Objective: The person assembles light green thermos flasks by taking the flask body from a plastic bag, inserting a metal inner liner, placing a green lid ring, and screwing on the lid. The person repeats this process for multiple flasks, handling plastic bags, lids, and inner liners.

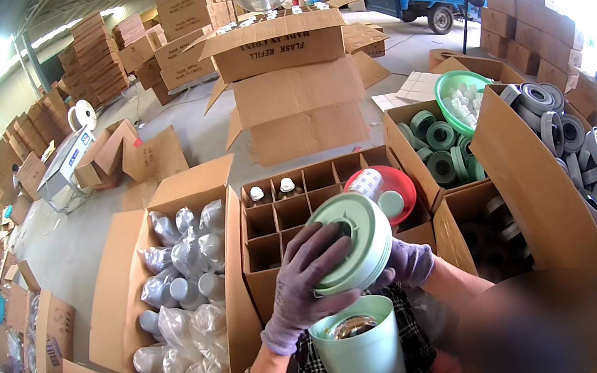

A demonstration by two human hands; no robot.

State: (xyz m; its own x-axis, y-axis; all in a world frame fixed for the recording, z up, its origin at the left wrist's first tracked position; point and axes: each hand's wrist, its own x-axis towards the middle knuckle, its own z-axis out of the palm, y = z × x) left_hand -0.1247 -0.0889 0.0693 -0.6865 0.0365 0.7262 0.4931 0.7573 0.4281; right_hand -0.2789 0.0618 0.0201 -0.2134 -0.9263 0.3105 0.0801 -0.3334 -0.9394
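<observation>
Wearing a grey-purple glove, my left hand (pixel 305 285) grips a pale green round flask collar (pixel 358 243) from its left side. My right hand (pixel 409 263), also gloved, is closed against the collar's right and lower edge, its fingertips partly hidden behind it. The collar is tilted and held above a pale green flask body (pixel 360 360), apart from its rim. A shiny silvery liner shows inside the body's mouth. The flask body stands upright close to my lap.
Ahead is a divided carton (pixel 272 218) with two white-capped flasks and a red bowl (pixel 407 189). Bagged bottles fill a carton (pixel 192 313) at left. Right-hand cartons hold green rings (pixel 440 136), a green basin (pixel 446 85) of white pieces, and grey rings (pixel 572 131).
</observation>
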